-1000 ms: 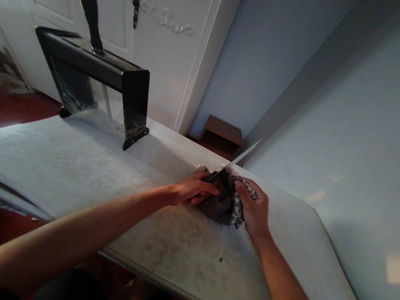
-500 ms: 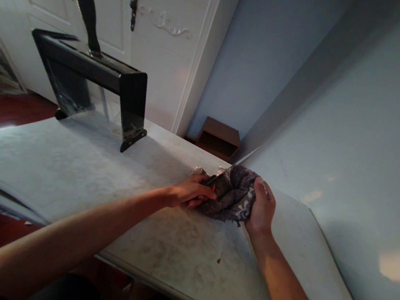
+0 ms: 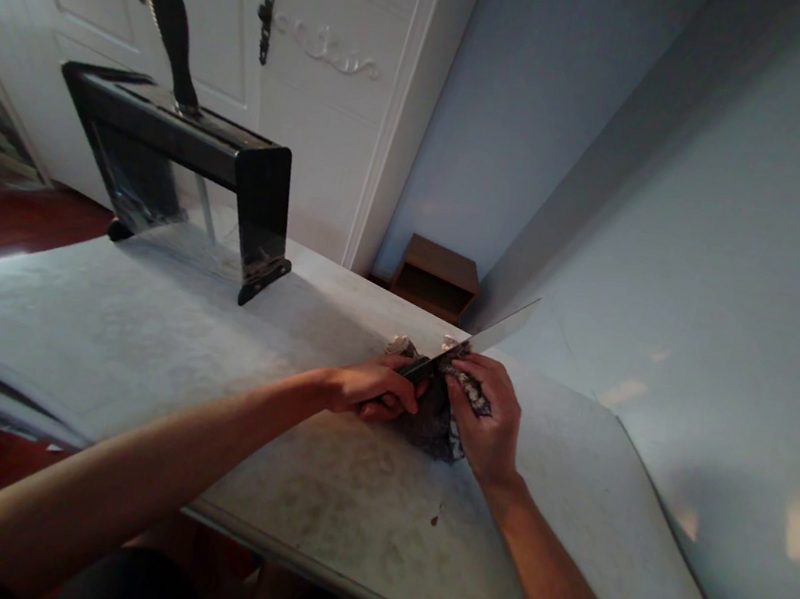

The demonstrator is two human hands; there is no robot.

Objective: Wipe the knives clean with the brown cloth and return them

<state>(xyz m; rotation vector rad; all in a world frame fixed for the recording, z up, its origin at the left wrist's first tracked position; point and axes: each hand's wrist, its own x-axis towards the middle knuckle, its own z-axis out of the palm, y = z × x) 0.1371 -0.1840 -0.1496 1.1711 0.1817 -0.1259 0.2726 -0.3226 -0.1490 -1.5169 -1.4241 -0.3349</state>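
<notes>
My left hand point(image 3: 382, 390) is closed on the black handle of a knife point(image 3: 506, 328), whose thin blade points up and to the right. A dark patterned cloth point(image 3: 430, 421) hangs bunched below the handle and around the blade's base. My right hand point(image 3: 492, 415) pinches part of this cloth against the blade near the handle. Both hands are over the right part of the white, stained table point(image 3: 339, 492).
A black frame point(image 3: 263, 177) with an upright handle and clear panels stands at the table's back left. White cabinet doors point(image 3: 320, 135) rise behind it. A small brown box-like shelf point(image 3: 443, 266) sits beyond the table, and a pale wall point(image 3: 750, 294) borders the right side.
My right hand has moved left and closer to the knife handle, with the cloth bunched smaller. The blade, covered by cloth before, now shows.
</notes>
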